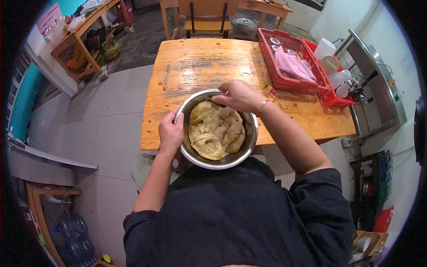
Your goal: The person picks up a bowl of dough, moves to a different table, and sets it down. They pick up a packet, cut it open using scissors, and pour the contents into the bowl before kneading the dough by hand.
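Note:
A round steel mixing bowl [194, 156] stands at the table's near edge, close to my body. Inside lies a soft, lumpy mass of yellowish dough [215, 129], wrinkled and folded on top. At the bowl's left side, my left hand [171, 132] is closed on the rim, its thumb over the edge. My right hand [240, 95] is at the far rim, thumb on the inner side near the dough and the other fingers over the outside. Those outer fingers are partly hidden.
The wooden table [191, 62] extends beyond the bowl. A small yellow-and-red packet [270, 92] lies right of my right hand. At the back right, a red plastic basket [284, 82] holds a pink cloth [294, 64]. Another red basket [336, 100] carries containers and utensils. A chair [208, 20] stands behind.

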